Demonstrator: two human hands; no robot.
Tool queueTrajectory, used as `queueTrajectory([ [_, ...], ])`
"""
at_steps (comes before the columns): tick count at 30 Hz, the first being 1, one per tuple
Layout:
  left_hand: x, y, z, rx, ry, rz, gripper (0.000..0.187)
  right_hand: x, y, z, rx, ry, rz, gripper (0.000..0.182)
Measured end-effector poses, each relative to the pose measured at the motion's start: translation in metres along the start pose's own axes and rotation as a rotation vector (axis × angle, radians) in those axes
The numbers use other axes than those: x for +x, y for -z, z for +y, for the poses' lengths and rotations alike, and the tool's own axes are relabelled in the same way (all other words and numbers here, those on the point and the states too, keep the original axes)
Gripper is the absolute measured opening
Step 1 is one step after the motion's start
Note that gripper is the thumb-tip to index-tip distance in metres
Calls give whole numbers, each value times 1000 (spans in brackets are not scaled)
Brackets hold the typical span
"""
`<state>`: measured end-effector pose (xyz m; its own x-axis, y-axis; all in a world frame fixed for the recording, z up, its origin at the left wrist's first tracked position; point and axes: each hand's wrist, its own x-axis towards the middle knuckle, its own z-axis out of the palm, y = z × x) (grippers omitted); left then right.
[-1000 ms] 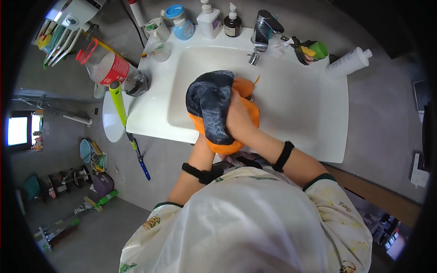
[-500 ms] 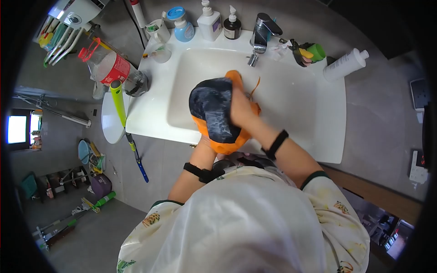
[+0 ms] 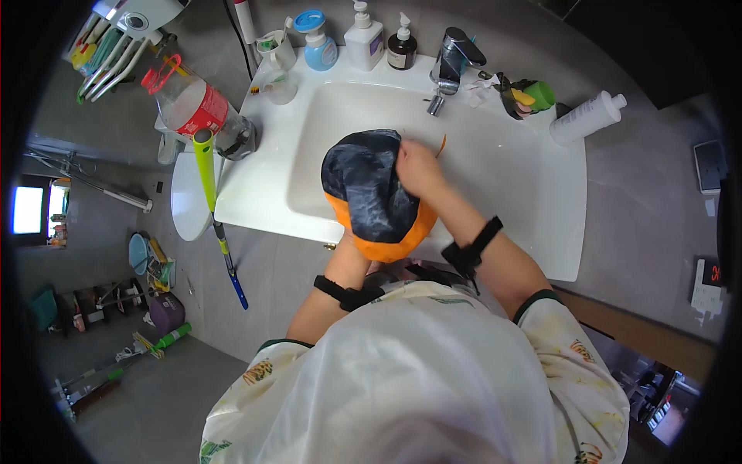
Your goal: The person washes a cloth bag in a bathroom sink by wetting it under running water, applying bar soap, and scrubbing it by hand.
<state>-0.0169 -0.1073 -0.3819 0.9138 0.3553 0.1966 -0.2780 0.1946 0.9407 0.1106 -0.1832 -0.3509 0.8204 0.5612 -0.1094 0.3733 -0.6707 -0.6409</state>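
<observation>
A black and orange cloth item, wet or soapy on its black part, is held up over the front of the white sink. My right hand closes on the item's upper right edge, with its fingers pinched at the black fabric. Beneath the item, my left hand is hidden by the cloth; only the wrist and forearm show below it, so its fingers cannot be seen. A bit of orange strap or cord sticks out beyond my right hand.
Behind the basin stand a faucet, pump bottles and a cup. A white bottle lies at the right rim. At left are a large plastic bottle and a green-handled tool.
My right hand has shifted slightly right and now pinches the black edge. The orange part beside it has dropped from sight behind the cloth. The view has shifted a little.
</observation>
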Motion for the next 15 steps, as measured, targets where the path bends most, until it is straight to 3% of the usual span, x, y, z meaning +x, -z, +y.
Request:
queueTrajectory([
  [1,3,1,2,-13,-2,-5,37,-16,-6,-5,70,228,195,16],
  [3,5,5,1,-29,-1,-2,37,-57,-14,-25,59,663,369,12],
  [7,4,10,-8,119,-62,-29,37,-60,-16,-18,147,640,173,13],
  [9,4,11,1,377,-195,-50,37,-57,3,-29,-15,630,34,8],
  [11,11,3,37,608,-369,-1,42,-55,21,-39,121,640,78,8],
  [13,12,9,36,564,-374,28,47,-35,38,-33,248,595,393,15],
  [15,-10,24,3,-377,146,95,43,-5,37,12,42,396,567,32],
])
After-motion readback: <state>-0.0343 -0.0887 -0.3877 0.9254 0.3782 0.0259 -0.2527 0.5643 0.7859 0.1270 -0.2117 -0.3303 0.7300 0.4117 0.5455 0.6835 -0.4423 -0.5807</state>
